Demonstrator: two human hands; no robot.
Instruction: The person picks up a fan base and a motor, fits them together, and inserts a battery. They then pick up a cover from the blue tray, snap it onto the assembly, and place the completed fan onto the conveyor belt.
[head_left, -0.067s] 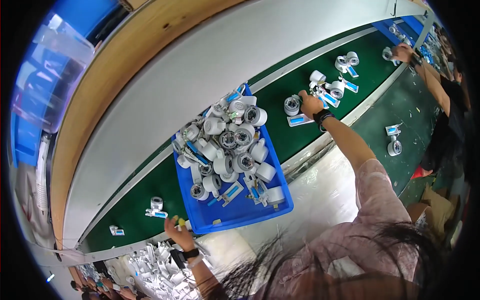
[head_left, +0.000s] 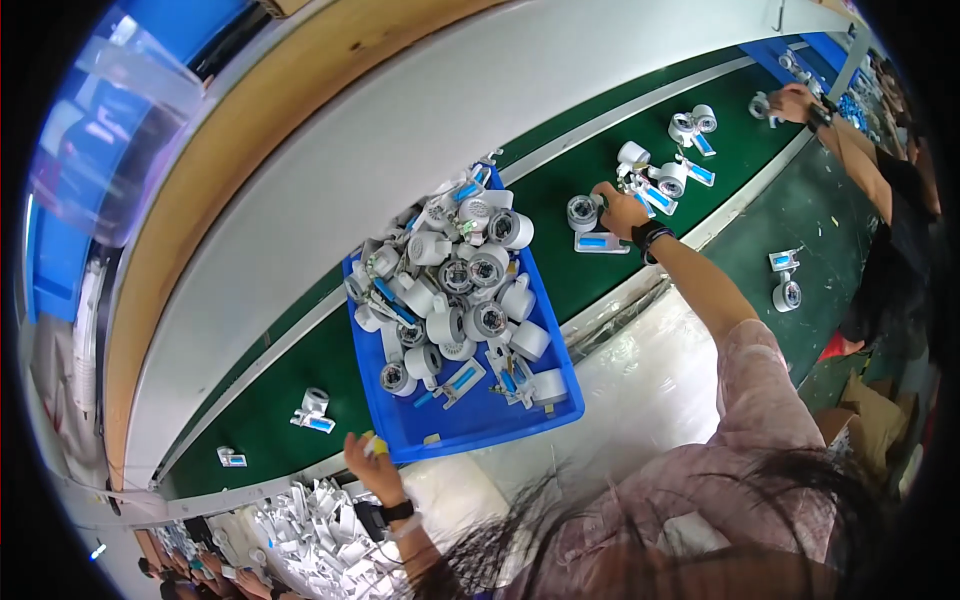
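Observation:
My right hand (head_left: 624, 212) is over the green conveyor belt, fingers curled and pinching the edge of a white round housing (head_left: 582, 212) with a dark, circuit-like face. A flat white piece with a blue strip (head_left: 602, 243) lies just below it. My left hand (head_left: 372, 470) is at the near left corner of a blue tray (head_left: 440, 440), fingers apart and holding nothing visible. Yellow covers show on its fingertips. Between my hands, the tray is heaped with similar white round housings (head_left: 487, 320) and blue-striped pieces.
More white assemblies (head_left: 672, 178) lie on the green belt (head_left: 540, 185) beyond my right hand, and two (head_left: 313, 408) at the left. A co-worker's hand (head_left: 795, 103) holds a part at the far right. Loose white pieces (head_left: 320, 535) are piled near my left forearm.
My left hand has shifted slightly right, beside the tray corner. The co-worker's hand has moved a little left with its part. My right hand has barely moved.

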